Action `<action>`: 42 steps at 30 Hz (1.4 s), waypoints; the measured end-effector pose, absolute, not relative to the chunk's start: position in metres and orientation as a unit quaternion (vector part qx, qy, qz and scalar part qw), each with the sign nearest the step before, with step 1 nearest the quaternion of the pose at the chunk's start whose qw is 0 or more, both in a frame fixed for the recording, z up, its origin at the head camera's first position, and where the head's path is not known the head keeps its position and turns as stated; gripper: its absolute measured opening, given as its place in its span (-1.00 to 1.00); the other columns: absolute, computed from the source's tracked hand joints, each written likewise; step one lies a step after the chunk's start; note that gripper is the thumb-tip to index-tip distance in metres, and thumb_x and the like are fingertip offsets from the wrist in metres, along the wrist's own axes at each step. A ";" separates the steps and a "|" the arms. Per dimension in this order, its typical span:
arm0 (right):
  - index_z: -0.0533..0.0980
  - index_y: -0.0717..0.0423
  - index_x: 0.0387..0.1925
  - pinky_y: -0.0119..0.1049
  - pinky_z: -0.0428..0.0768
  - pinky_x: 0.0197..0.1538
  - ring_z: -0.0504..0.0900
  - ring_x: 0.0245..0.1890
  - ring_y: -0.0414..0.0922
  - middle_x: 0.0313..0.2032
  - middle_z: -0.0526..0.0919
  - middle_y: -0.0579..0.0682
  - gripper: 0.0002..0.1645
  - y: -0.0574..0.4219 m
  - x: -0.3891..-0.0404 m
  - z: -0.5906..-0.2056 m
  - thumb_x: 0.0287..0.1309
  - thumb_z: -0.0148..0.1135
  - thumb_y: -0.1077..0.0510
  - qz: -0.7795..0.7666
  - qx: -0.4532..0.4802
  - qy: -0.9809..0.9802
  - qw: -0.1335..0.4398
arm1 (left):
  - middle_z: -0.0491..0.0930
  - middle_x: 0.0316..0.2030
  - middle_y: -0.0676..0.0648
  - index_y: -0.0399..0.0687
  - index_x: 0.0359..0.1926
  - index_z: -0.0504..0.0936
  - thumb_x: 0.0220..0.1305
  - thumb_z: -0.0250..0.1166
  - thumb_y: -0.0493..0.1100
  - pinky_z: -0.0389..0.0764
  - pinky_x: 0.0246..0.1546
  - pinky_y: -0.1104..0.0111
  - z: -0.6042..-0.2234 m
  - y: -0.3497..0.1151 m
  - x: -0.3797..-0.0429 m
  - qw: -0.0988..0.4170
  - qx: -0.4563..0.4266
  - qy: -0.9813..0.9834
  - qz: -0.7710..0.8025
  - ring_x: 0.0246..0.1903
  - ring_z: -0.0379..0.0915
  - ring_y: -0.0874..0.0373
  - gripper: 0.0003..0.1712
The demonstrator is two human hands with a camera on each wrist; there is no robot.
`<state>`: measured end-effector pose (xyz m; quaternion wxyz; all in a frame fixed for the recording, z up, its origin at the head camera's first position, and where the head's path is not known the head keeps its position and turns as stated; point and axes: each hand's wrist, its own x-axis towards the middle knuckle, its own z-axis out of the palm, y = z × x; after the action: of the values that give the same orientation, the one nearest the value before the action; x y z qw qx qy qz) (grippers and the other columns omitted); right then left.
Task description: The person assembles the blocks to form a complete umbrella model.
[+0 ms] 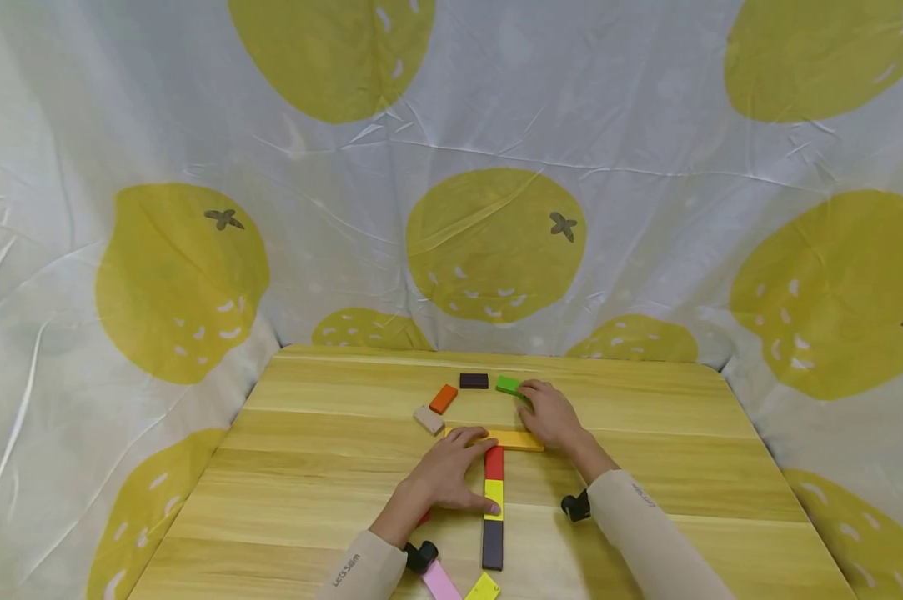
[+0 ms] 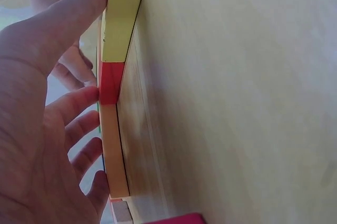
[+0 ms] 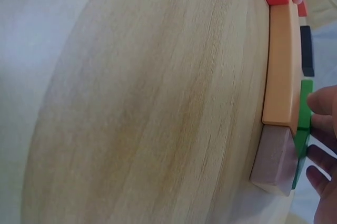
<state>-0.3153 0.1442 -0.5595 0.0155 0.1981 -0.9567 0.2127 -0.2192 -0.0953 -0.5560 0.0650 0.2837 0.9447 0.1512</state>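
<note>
Right fingers (image 3: 322,100) touch the green block (image 1: 507,385) — pinched or not, I cannot tell — and left fingers (image 2: 87,156) spread loosely at the orange bar (image 1: 519,441). Settling the green block near the black block (image 1: 474,381), beyond the bar, seems in hand; a gentle release looks due.

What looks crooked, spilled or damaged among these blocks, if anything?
Nothing stands out; no spill or damage shows. The red-yellow-black column runs straight from the amber bar. The beige block and orange block slant, but that looks deliberate.

head view | pink block (image 1: 441,581) — cut by bottom edge | green block (image 1: 508,384) — partly behind right hand (image 1: 552,414)
</note>
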 end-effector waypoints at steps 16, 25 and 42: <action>0.46 0.30 0.35 0.16 0.38 0.45 0.38 0.42 0.22 0.38 0.46 0.21 -0.45 0.148 -0.315 -0.562 0.45 0.15 0.12 0.223 0.195 -0.955 0.006 | 0.24 0.52 0.07 0.25 0.56 0.29 -0.09 0.37 0.65 0.37 0.45 0.03 -0.557 -0.096 -0.220 0.064 0.281 0.946 0.148 0.49 0.17 0.04 0.24; 0.46 0.30 0.36 0.16 0.36 0.46 0.36 0.43 0.22 0.39 0.45 0.22 -0.44 0.150 -0.312 -0.559 0.45 0.16 0.11 0.236 0.197 -0.951 0.000 | 0.24 0.52 0.07 0.25 0.56 0.29 -0.08 0.37 0.65 0.37 0.45 0.04 -0.555 -0.095 -0.219 0.068 0.280 0.946 0.148 0.49 0.17 0.04 0.24; 0.42 0.29 0.38 0.16 0.35 0.47 0.34 0.45 0.23 0.40 0.43 0.24 -0.45 0.154 -0.312 -0.559 0.46 0.14 0.17 0.263 0.195 -0.945 -0.001 | 0.23 0.52 0.08 0.26 0.56 0.30 -0.09 0.39 0.63 0.37 0.45 0.03 -0.553 -0.095 -0.218 0.071 0.278 0.946 0.150 0.50 0.17 0.04 0.23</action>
<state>-0.3120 0.1538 -0.5592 -0.0013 0.1954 -0.9449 0.2626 -0.2176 -0.0953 -0.5529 0.0708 0.2778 0.9461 0.1505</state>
